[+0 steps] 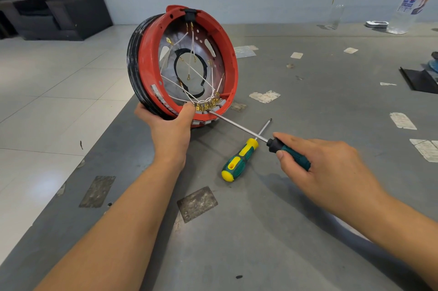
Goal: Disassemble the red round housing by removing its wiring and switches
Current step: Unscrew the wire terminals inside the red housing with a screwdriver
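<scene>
Where the grey bench (pixel 308 105) meets its left edge, the red round housing (pixel 147 63) stands tilted on its rim, open side toward the camera.

Housing: red ring with a black band (pixel 132 60) round its back; a black clip (pixel 190 14) at the top of the rim. Inside, white wires (pixel 193 41) cross the metal back plate and gather at a row of brass terminals (pixel 206 104) at the bottom of the rim.

Left hand (pixel 169 124): grips the housing's lower edge, thumb by the terminals, fingers curled beneath.

Right hand (pixel 327 162): to the right of the housing, curled round the dark green handle of a screwdriver (pixel 239 124); its long shaft slants up-left and the tip touches the terminal row.

Second screwdriver (pixel 239 160): yellow and green handle, lying flat on the bench just below and right of the housing, its shaft passing under the held shaft.

Far right of the housing: a clear plastic bottle (pixel 412 3), upright. Tape scraps (pixel 264 96) lie scattered on the bench right of the housing.
</scene>
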{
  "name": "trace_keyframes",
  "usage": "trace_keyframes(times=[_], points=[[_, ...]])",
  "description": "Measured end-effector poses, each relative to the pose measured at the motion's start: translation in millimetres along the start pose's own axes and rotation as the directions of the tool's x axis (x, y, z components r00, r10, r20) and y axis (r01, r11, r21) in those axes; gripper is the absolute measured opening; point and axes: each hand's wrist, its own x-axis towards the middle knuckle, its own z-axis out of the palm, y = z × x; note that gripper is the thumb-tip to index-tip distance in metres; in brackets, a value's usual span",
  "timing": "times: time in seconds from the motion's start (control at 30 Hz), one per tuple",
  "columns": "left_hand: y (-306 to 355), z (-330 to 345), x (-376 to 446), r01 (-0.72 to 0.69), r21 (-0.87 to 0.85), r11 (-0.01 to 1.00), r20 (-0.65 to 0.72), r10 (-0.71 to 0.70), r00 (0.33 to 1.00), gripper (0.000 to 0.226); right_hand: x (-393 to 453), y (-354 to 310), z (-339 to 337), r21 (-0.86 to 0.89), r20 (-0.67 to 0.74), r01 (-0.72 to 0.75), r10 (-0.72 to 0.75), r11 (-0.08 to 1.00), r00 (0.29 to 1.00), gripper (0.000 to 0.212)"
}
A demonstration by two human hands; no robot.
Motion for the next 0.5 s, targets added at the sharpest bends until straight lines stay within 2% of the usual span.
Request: trace_keyframes(times=[0.13,0.3,0.4,0.5], points=[[-2,-1,2,0.012,0.000,1.000,-0.005,-0.012,1.000,0.080,-3,2,8,-0.006,-0.003,0.026,-0.026,1.000,1.000,0.045],[-5,-1,5,0.012,0.000,1.000,-0.008,-0.012,1.000,0.077,-8,-1,13,-0.006,0.032,0.054,-0.054,0.999,0.998,0.034],[-7,-1,6,0.001,0.006,1.000,-0.015,-0.001,1.000,0.075,-9,-4,13,0.008,0.110,0.018,-0.018,1.000,0.994,0.032],[-8,0,6,0.000,0.005,1.000,-0.023,0.000,1.000,0.079,-10,-10,13,0.056,0.185,-0.033,0.022,0.998,0.983,0.039]])
